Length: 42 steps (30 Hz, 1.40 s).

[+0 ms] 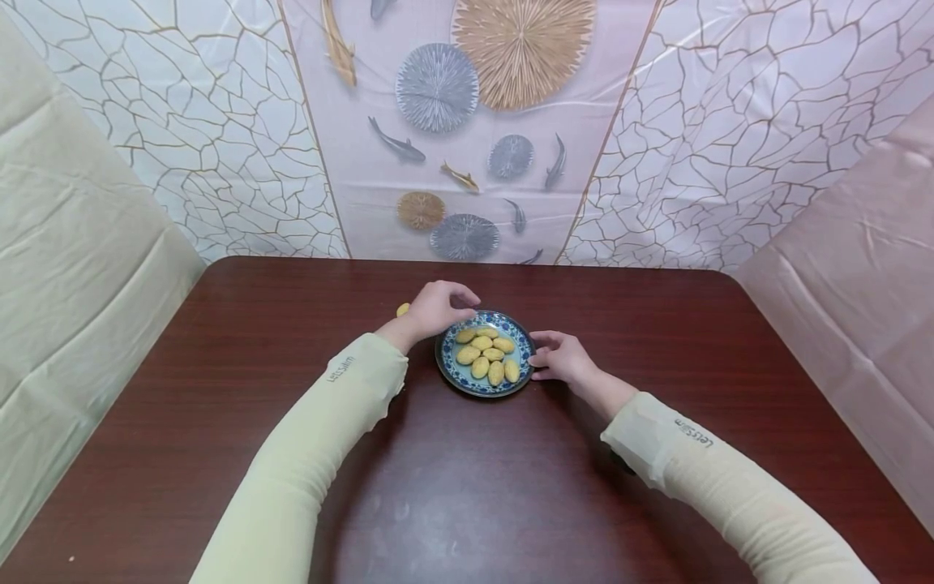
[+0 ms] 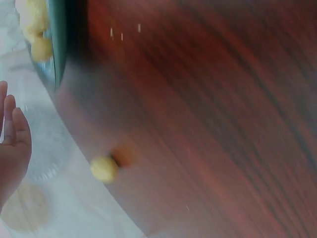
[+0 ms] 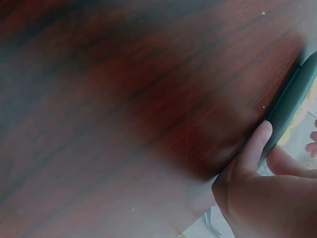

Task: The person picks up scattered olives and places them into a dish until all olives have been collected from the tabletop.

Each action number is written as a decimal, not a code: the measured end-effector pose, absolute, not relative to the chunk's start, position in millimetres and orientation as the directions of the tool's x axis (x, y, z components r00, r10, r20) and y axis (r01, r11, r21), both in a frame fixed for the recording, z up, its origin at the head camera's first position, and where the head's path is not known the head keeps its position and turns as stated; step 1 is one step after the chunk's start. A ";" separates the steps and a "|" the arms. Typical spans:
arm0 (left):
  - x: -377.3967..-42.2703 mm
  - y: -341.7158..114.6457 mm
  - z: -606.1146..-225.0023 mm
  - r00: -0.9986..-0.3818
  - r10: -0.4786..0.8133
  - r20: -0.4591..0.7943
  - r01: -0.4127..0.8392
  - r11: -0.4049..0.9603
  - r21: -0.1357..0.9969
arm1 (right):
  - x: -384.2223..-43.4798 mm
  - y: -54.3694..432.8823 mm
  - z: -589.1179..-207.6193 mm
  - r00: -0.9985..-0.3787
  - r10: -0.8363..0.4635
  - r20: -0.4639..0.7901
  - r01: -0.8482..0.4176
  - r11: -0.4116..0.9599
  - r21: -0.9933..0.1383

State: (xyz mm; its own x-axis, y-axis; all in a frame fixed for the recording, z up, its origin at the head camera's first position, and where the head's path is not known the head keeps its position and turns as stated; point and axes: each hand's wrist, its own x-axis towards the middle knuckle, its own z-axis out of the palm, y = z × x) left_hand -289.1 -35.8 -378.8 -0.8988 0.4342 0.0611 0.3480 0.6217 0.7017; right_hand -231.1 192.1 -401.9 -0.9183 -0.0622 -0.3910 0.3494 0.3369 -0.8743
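Note:
A blue-and-white patterned plate (image 1: 447,357) with a dark rim holds several yellow oval pieces (image 1: 469,355), rough-skinned and like small potatoes. My right hand (image 1: 565,359) pinches the plate's right rim. In the right wrist view, one finger lies along the plate's dark green outer wall (image 3: 290,101) while the thumb reaches over its edge. Over the upper left of the plate hovers my left hand (image 1: 438,308), its fingers loosely extended and nothing held. One more yellow piece (image 2: 104,169) lies on the table outside the plate, partly hidden behind the left wrist in the head view.
The dark red-brown wooden table (image 1: 467,478) reaches back to a patterned wall covering (image 1: 467,146). Pale cloth (image 1: 80,268) hangs at the left, and more cloth (image 1: 846,268) at the right. Tiny light specks dot the tabletop near the plate.

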 end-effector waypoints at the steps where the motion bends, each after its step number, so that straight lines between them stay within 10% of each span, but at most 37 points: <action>1: -290.3 -40.1 -378.2 -0.906 0.418 0.073 0.341 0.616 0.710 | -231.2 192.4 -402.2 -0.918 -0.063 -0.390 0.349 0.335 -0.875; 42: -296.3 -118.6 -416.7 -0.991 0.133 -0.017 0.076 0.666 0.742 | -232.5 194.1 -402.8 -0.916 -0.065 -0.396 0.350 0.354 -0.868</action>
State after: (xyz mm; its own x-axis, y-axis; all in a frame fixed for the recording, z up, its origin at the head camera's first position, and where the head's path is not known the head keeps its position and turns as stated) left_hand -296.3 -118.6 -416.7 -0.9910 0.1329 -0.0173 0.0763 0.6658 0.7422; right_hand -232.5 194.1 -402.8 -0.9161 -0.0646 -0.3956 0.3496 0.3538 -0.8675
